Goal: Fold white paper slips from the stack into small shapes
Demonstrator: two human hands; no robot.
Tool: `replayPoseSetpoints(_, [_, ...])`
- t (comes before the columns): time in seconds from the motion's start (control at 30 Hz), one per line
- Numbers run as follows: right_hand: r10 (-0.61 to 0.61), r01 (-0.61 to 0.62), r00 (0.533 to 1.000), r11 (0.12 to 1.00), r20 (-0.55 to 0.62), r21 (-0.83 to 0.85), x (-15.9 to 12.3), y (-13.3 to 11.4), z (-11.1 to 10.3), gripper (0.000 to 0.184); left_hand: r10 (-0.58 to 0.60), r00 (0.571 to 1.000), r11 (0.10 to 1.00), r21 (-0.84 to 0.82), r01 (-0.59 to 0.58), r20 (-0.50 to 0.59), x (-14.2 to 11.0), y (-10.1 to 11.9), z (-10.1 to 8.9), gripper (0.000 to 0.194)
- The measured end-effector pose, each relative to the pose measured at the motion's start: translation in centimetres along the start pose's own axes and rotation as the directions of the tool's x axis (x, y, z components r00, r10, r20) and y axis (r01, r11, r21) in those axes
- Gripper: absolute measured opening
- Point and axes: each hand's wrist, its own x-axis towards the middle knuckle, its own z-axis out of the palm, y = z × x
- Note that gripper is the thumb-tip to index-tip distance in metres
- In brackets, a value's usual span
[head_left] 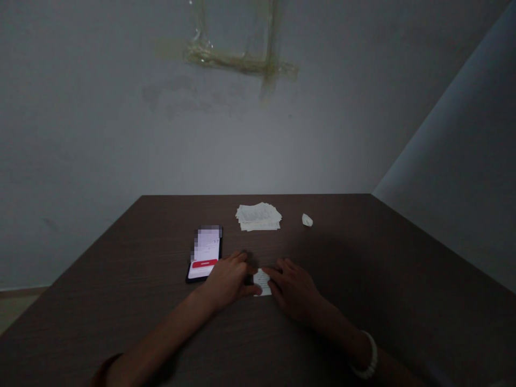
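A small slip of paper (pixel 263 282) with lines of writing lies on the table between my hands. My left hand (pixel 230 278) holds its left side, thumb at the lower left corner and fingers near the upper left. At the right side, my right hand (pixel 295 287) has its fingers and thumb on the slip, covering that edge. Just left of my left hand lies a phone (pixel 208 244) with its screen lit and a red button showing. My left forearm reaches in close to the phone's lower end.
A loose stack of paper slips (pixel 258 217) sits farther back on the dark wooden table (pixel 141 242). To its right is a small crumpled piece of paper (pixel 307 220). Behind the table stands a grey wall (pixel 282 145) with old tape marks.
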Motion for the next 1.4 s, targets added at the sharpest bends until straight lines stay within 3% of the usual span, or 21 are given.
replayPoseSetpoints(0.5, [0.093, -0.087, 0.994, 0.991, -0.056, 0.099, -0.3, 0.5, 0.7, 0.032, 0.051, 0.998, 0.992, 0.117, -0.048, -0.027, -0.2, 0.3, 1.0, 0.033])
replayPoseSetpoints(0.7, [0.099, -0.095, 0.995, 0.990, -0.028, 0.106, -0.1, 0.6, 0.6, 0.032, 0.070, 0.998, 0.995, 0.076, -0.069, -0.006, -0.2, -0.3, 1.6, 0.043])
replayPoseSetpoints(0.87, [0.144, -0.139, 0.989, 0.985, -0.040, 0.107, -0.2, 0.6, 0.5, 0.029, 0.064, 0.998, 0.997, 0.054, -0.064, -0.008, -0.3, -0.1, 1.2, 0.036])
replayPoseSetpoints(1.0, [0.128, -0.124, 0.991, 0.988, -0.030, 0.093, -0.1, 0.5, 0.2, 0.023, 0.042, 0.999, 0.997, 0.063, -0.042, 0.004, -0.2, 0.2, 0.8, 0.027])
replayPoseSetpoints(1.4, [0.093, -0.093, 0.996, 0.995, -0.008, 0.029, 0.2, 0.2, -0.1, 0.017, 0.032, 0.999, 0.997, 0.076, -0.033, 0.020, 0.0, 0.2, 0.7, 0.030])
